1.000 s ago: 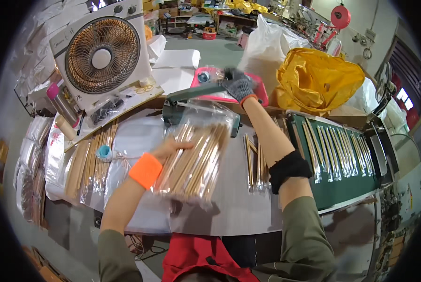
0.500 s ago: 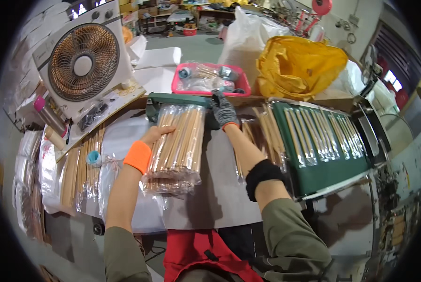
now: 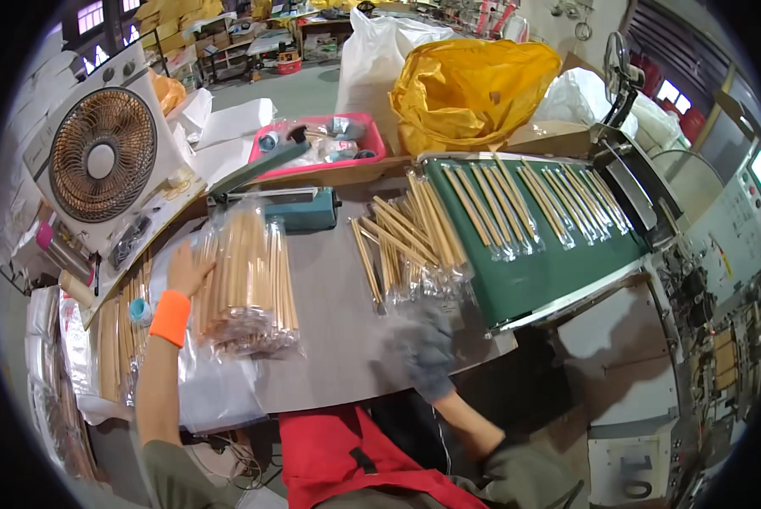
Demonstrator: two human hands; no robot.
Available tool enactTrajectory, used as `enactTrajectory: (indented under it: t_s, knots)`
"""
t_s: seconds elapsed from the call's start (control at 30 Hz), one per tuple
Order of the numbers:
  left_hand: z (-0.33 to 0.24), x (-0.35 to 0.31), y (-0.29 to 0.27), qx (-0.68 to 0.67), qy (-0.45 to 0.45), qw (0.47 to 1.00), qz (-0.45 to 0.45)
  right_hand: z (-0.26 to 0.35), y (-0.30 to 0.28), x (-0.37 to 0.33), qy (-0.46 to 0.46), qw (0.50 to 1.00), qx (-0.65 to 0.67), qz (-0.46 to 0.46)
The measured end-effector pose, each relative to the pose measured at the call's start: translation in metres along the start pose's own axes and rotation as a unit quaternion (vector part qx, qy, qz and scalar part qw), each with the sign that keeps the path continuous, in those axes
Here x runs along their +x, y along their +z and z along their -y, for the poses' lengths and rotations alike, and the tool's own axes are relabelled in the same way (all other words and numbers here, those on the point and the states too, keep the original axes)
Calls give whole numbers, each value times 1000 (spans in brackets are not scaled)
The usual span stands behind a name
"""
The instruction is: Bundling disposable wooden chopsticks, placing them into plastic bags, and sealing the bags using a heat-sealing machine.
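My left hand, with an orange wristband, grips the left side of a thick clear bag of wooden chopsticks. The bag stands in front of a green bar heat sealer, whose long arm is raised. My right hand, in a grey glove, is smeared by motion over the table's front edge, so its fingers cannot be made out. Just beyond it lies a loose pile of wrapped chopsticks, some crossing at angles.
To the right, a green conveyor belt carries rows of wrapped chopsticks. A pink basket, a yellow sack and a white sack stand behind the table. At the left are a box fan, a flask and a tape roll.
My right hand has left the sealer and come down toward the table's front edge. The sealer's arm has risen. My left hand and the bag have shifted left; the view has turned right.
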State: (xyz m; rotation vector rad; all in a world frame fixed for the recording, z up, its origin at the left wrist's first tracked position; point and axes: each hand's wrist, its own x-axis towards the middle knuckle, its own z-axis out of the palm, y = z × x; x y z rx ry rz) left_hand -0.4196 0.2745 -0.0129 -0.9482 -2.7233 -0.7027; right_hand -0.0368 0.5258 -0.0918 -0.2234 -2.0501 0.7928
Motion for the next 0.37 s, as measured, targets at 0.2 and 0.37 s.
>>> enactTrajectory:
  t_s: [0.2,0.37]
  knots:
    - [-193,-13,104,-270,112,953,86,-27,-44,36,210,944,-238,89]
    - [-287,-3,243,-149,-9,986,71,-120,2,88,328,848,-346,232]
